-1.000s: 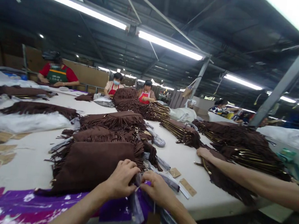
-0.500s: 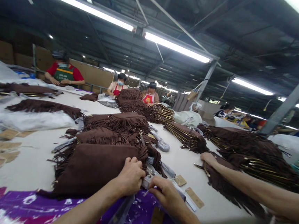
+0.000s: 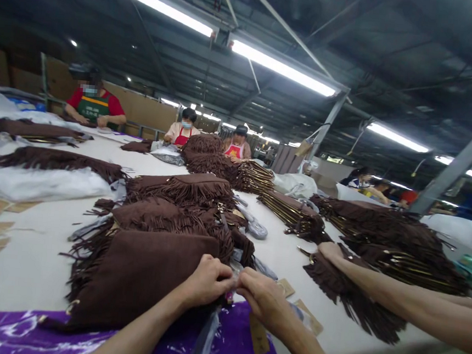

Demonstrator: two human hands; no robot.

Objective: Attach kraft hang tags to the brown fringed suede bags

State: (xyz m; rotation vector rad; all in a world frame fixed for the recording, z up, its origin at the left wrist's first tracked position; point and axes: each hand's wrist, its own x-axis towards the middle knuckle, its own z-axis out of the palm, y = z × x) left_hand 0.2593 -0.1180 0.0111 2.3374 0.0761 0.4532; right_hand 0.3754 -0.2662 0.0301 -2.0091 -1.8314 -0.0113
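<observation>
Both forearms reach forward over the table edge, the left hand (image 3: 206,280) and right hand (image 3: 262,298) meeting knuckle to knuckle. Their fingers pinch the near corner of the brown fringed bag (image 3: 140,279) on the white table (image 3: 29,269), above a purple sheet (image 3: 238,342).

the left hand (image 3: 206,280) and right hand (image 3: 262,299) have drawn together at the near corner of the brown fringed bag (image 3: 140,273); half a second ago a gap showed between them. the brown paper tag (image 3: 258,336) now hangs under the right hand. a co-worker's hand (image 3: 331,251) has edged left on the fringed pile.
</observation>
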